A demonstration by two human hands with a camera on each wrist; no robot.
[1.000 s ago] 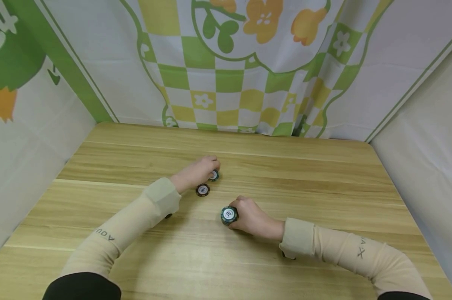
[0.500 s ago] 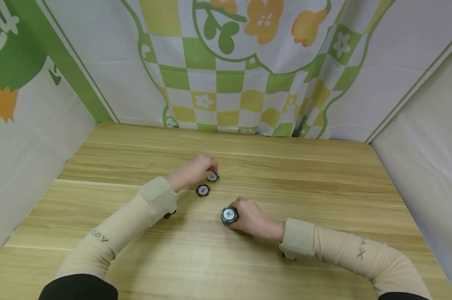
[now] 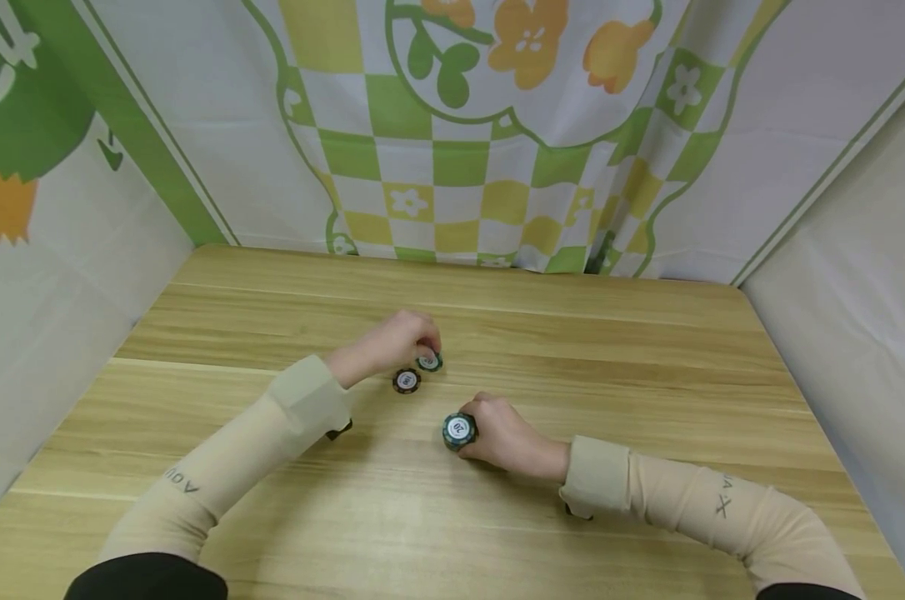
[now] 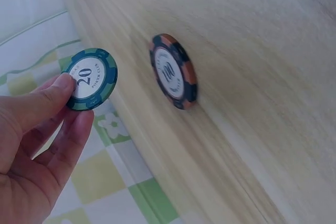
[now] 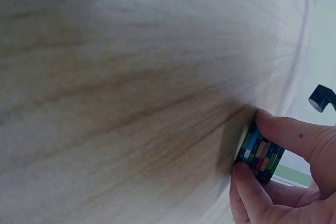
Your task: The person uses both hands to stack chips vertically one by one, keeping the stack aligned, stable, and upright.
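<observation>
Between thumb and fingertips, my left hand (image 3: 392, 342) pinches a green poker chip (image 4: 90, 80) marked 20. In the head view part of this chip is hidden by the fingers. Just nearer to me lies a black-and-orange poker chip (image 3: 407, 382) marked 100, flat on the table and apart from the held one. My right hand (image 3: 508, 437) grips the side of a stack of poker chips (image 3: 459, 429), whose top chip is green and reads 20. Edges in several colours show on that stack (image 5: 259, 153) in the right wrist view; the thumb and fingers hold it from opposite sides.
The wooden table (image 3: 617, 358) extends all around both hands. Behind its far edge hangs a green-and-yellow checked curtain (image 3: 460, 158), with white cloth walls left and right. A small black object (image 5: 321, 98) appears at the right wrist view's edge.
My left hand has shifted slightly, and the green chip it holds has come a little nearer to me, beside the 100 chip. The right hand and its stack stay put.
</observation>
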